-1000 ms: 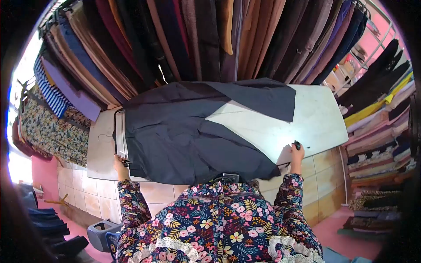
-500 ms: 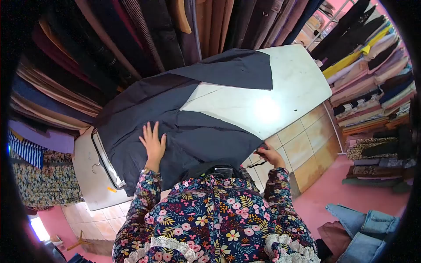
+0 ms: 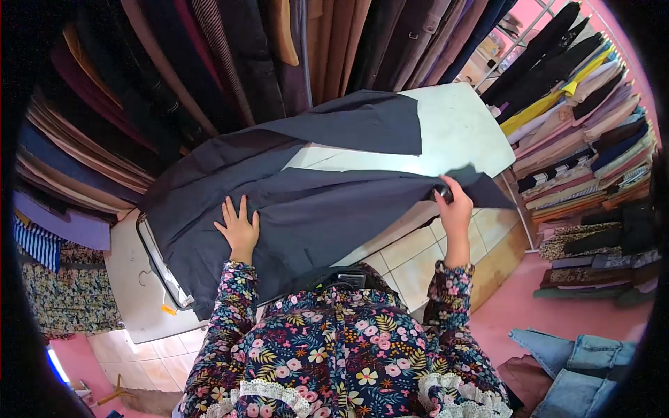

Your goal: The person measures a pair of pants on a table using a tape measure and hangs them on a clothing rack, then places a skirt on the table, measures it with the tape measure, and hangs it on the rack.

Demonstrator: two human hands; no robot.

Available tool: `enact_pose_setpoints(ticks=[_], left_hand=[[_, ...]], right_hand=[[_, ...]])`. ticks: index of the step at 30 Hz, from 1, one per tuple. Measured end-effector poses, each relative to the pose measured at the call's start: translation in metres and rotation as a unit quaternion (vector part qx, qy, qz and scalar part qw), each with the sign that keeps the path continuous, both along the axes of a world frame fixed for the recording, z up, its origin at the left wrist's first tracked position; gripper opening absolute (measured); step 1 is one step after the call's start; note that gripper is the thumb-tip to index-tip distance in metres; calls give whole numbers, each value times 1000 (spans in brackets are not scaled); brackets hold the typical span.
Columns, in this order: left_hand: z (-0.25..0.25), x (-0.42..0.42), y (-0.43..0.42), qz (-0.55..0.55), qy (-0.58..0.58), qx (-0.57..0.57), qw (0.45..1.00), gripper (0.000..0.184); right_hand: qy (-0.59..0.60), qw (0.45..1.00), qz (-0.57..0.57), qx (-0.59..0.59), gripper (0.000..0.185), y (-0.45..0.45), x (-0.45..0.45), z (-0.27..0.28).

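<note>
A pair of dark grey trousers (image 3: 293, 202) lies spread over a white table (image 3: 456, 115), the legs apart and pointing right. My left hand (image 3: 238, 228) rests flat on the upper part of the trousers, its fingers spread. At the near leg, my right hand (image 3: 454, 207) has its fingers closed on the edge of the cloth and holds it raised. The leg's end (image 3: 491, 191) extends past that hand to the right. A small dark shape shows at the right fingertips; I cannot tell whether it is bunched cloth or something else.
Hanging trousers (image 3: 334, 49) crowd the far side of the table. To the right are more hanging clothes (image 3: 585, 139) and light blue jeans (image 3: 578, 369). A wire hook (image 3: 145, 277) and a small orange item (image 3: 168, 309) are on the table's left end.
My right hand has moved up and to the right, lifting the near trouser leg and stretching it further right. My left hand stays flat on the trousers. The view has shifted slightly.
</note>
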State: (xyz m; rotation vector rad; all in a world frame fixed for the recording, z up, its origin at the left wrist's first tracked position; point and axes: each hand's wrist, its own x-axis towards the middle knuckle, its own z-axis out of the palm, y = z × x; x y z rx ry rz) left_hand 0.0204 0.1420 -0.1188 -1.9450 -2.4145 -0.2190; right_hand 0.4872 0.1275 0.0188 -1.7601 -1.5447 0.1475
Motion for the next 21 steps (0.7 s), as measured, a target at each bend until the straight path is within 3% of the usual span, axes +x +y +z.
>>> enact_pose_setpoints(ticks=[2, 4, 5, 7, 8, 10, 14, 19, 21], left_hand=[[0, -3, 2, 18, -1, -15, 1000, 58], [0, -9, 0, 17, -3, -14, 1000, 60], [-2, -15, -1, 17, -20, -15, 1000, 61], [-5, -21, -12, 25, -48, -4, 999, 63], [-2, -20, -22, 28, -48, -4, 998, 63], [6, -9, -44, -93, -75, 98, 988, 62], [36, 32, -110, -281, -171, 24, 944, 59], [39, 70, -138, -269, -147, -41, 951, 50], [55, 59, -152, -236, -159, -49, 957, 44]], right_hand=[[-3, 999, -33, -36, 41, 11, 6, 2], [-78, 972, -135, -179, 45, 16, 28, -23], [-81, 974, -127, -171, 49, 11, 50, -47], [85, 957, -133, -244, 40, -4, 76, -55], [192, 946, -150, -216, 31, -10, 91, -70], [289, 933, -150, -151, 23, -23, 120, -77], [325, 918, -190, -127, 23, -37, 172, -74], [370, 910, -166, -92, 22, 2, 220, -64], [371, 912, -86, -150, 23, 14, 192, -51]])
